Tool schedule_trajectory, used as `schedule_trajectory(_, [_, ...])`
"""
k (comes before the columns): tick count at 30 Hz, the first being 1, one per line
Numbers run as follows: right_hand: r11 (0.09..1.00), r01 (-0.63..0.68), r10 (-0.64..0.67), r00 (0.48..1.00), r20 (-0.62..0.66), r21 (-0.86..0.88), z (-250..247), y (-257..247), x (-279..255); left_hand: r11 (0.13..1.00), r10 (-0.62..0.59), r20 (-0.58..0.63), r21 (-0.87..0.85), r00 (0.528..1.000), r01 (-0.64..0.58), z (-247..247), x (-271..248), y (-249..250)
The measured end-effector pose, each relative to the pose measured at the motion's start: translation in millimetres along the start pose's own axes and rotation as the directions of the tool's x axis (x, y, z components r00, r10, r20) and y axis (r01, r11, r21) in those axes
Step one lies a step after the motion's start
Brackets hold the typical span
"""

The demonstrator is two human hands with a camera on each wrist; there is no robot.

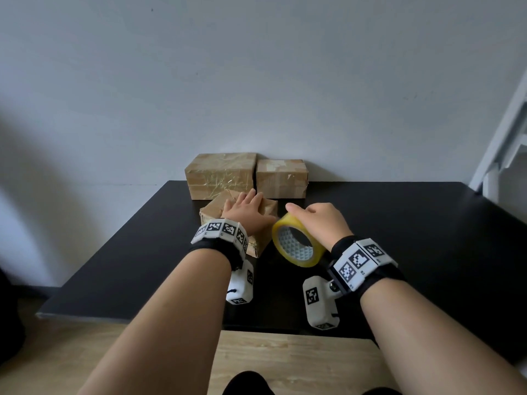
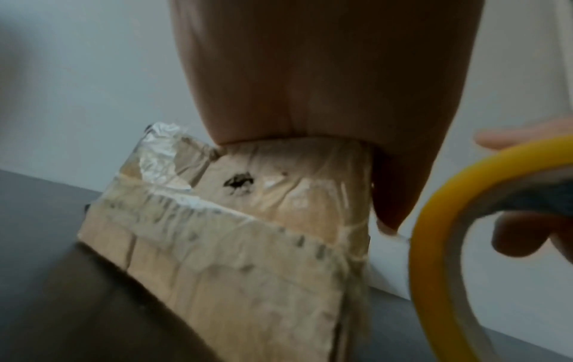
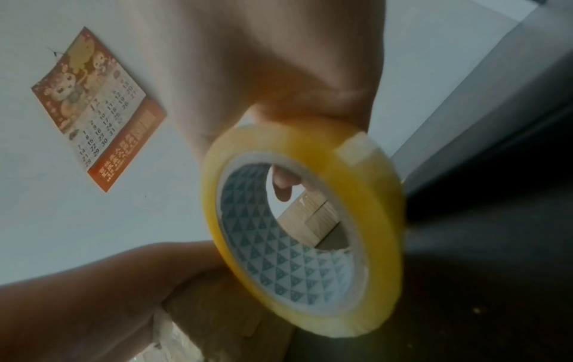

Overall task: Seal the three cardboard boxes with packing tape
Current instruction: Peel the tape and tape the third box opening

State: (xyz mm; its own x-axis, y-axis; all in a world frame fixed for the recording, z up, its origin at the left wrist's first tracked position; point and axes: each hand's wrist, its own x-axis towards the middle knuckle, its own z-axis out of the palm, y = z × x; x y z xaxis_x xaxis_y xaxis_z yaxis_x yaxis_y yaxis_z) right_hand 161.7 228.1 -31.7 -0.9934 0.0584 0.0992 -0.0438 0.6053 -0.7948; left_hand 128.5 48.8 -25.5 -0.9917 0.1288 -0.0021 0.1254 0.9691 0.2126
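A small cardboard box lies on the black table, turned at an angle; old clear tape covers it. My left hand rests flat on its top with straight fingers. Just right of it my right hand grips a yellow roll of packing tape from above, held on edge off the table. In the right wrist view the roll shows a patterned core and a loose tape end at its top. Two larger boxes stand at the wall: the left box and the right box, both with tape on them.
The table's near edge meets a wooden floor. A white frame stands at the far right. A calendar hangs on the wall. Bare dark tabletop lies left and right of the boxes.
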Motion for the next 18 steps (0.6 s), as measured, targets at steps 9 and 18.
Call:
schedule_trajectory(9, [0.991, 0.055, -0.055, 0.998, 0.0, 0.122, 5, 0, 11, 0.965, -0.253, -0.149, 0.028, 0.956, 0.259, 4, -1, 7])
schedule_trajectory(18, [0.989, 0.072, -0.075, 0.997, 0.018, 0.13, 11, -5, 22, 0.953, -0.304, -0.134, -0.049, 0.943, 0.3, 8, 7, 8])
